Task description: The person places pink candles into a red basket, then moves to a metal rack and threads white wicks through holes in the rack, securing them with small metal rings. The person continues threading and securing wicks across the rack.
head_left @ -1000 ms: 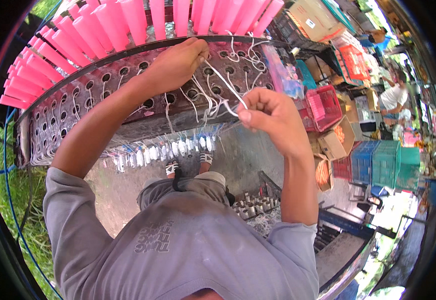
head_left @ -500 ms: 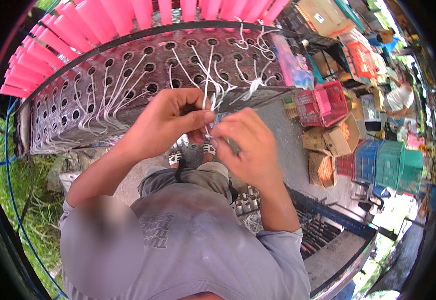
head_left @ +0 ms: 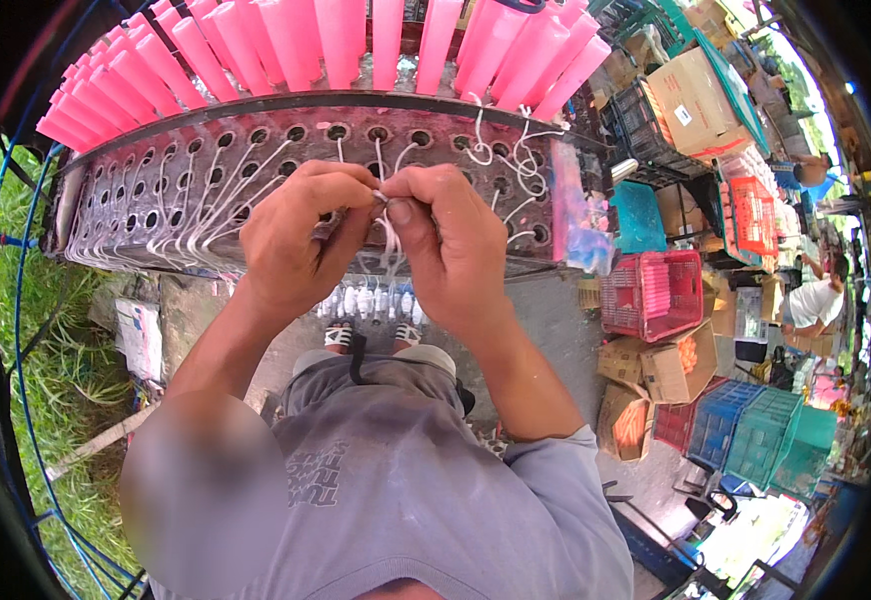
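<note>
Rows of holes run across a long metal mould block point(head_left: 526, 213) in front of me, with white wicks point(head_left: 393, 245) coming out of many of them. Over the block, my left hand point(head_left: 301, 240) and my right hand point(head_left: 451, 240) meet fingertip to fingertip. Thumb and forefinger of each pinch the same small bunch of wicks, whose loose ends hang down between the hands. My fingers hide the exact spot where the wicks cross, so a knot cannot be made out. Beyond the block's dark far rail stand several rows of pink candles point(head_left: 336, 45).
Right of the block sit a red crate point(head_left: 681, 320) with pink candles and cardboard boxes point(head_left: 681, 370) of orange pieces. Blue and green crates point(head_left: 726, 420) stand nearer me. A person point(head_left: 816, 305) is at the far right. Blue pipes point(head_left: 21, 300) and grass border the left.
My hands have come together, the fingertips now touching around the wicks. My right hand has turned and moved up and left. The view has shifted, showing the pink candles lower in the picture.
</note>
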Tool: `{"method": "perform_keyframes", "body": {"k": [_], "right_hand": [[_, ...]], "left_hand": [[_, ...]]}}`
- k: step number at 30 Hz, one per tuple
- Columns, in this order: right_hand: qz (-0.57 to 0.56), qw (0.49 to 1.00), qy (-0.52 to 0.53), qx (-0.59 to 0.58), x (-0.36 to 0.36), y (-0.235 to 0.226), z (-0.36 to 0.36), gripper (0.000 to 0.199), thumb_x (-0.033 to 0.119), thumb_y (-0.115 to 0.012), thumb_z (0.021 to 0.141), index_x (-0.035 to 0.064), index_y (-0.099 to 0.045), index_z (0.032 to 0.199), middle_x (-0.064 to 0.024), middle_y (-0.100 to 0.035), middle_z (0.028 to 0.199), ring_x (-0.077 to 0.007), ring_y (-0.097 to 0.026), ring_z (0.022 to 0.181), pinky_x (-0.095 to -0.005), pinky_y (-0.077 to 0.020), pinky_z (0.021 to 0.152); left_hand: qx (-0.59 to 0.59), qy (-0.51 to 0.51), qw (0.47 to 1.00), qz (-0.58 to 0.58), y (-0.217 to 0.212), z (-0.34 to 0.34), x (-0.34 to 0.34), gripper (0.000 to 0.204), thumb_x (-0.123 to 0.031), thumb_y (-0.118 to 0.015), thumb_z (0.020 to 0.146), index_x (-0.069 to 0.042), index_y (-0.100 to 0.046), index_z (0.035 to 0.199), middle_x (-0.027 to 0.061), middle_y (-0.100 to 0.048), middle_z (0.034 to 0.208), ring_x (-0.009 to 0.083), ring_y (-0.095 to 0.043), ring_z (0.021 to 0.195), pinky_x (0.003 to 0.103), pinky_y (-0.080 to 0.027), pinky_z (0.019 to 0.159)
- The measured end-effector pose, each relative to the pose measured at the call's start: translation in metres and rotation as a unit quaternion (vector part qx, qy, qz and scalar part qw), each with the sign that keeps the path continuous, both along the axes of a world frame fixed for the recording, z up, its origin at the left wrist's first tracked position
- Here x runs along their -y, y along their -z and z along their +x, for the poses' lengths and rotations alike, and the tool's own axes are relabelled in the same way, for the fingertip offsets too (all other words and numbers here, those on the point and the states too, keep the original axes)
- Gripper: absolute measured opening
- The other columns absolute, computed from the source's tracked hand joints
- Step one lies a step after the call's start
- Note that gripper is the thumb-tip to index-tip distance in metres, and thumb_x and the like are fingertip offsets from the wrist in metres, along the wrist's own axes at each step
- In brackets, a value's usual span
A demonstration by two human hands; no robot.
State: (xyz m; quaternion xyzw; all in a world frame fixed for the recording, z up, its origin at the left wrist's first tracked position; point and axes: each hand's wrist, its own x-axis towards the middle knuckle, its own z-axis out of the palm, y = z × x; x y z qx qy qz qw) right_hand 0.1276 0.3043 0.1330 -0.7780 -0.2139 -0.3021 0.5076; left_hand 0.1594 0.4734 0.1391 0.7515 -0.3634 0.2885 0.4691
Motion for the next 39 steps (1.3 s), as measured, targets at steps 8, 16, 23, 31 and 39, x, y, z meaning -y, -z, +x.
{"method": "perform_keyframes", "body": {"k": [8,16,23,31,39], "right_hand": [[0.195,0.881,-0.174,-0.393,0.067,-0.002,0.040,0.012,0.010,-0.061,0.101,0.0007,-0.063,0.108,-0.0068,-0.067,0.084,-0.0151,-0.064,0.072,-0.0318,-0.0516,0.066],[-0.147,0.978,0.023,-0.150,0.083,-0.019,0.074,0.015,0.012,-0.064,0.095,0.0032,-0.070,0.105,-0.0209,-0.072,0.092,-0.0402,-0.071,0.088,-0.0481,-0.0548,0.077],[-0.247,0.950,0.012,-0.193,0.075,0.013,0.077,0.023,0.005,-0.060,0.089,0.0021,-0.071,0.109,-0.0269,-0.071,0.094,-0.0450,-0.069,0.094,-0.0540,-0.0526,0.085],[-0.320,0.915,0.039,-0.241,0.084,-0.011,0.046,0.021,0.026,-0.065,0.091,0.0074,-0.072,0.099,-0.0166,-0.073,0.092,-0.0377,-0.070,0.097,-0.0498,-0.0541,0.088],[-0.160,0.906,-0.055,-0.387,0.015,-0.013,0.036,0.026,0.029,-0.074,0.088,0.0027,-0.070,0.091,-0.0111,-0.071,0.082,-0.0242,-0.066,0.074,-0.0388,-0.0499,0.068]], "left_hand": [[-0.063,0.004,0.996,0.070,-0.005,0.030,0.040,0.015,0.000,-0.074,0.088,-0.001,-0.069,0.102,0.0115,-0.070,0.091,0.0255,-0.069,0.076,0.035,-0.055,0.069],[-0.105,-0.076,0.977,0.172,-0.001,0.119,0.054,0.016,-0.015,-0.063,0.098,-0.003,-0.066,0.108,0.0103,-0.071,0.089,0.0234,-0.068,0.079,0.036,-0.051,0.072],[-0.195,-0.121,0.914,0.336,-0.009,0.126,0.074,0.019,-0.017,-0.062,0.095,-0.006,-0.066,0.109,0.0171,-0.069,0.094,0.0364,-0.068,0.090,0.046,-0.052,0.078],[0.001,0.098,0.902,0.420,0.034,0.107,-0.010,0.028,-0.005,-0.066,0.085,-0.005,-0.065,0.113,0.0155,-0.060,0.121,0.0383,-0.063,0.109,0.049,-0.053,0.087],[-0.136,0.132,0.918,0.349,0.027,0.120,-0.018,0.021,-0.005,-0.063,0.091,-0.002,-0.055,0.110,0.0179,-0.058,0.107,0.0458,-0.059,0.105,0.053,-0.048,0.087]]}}
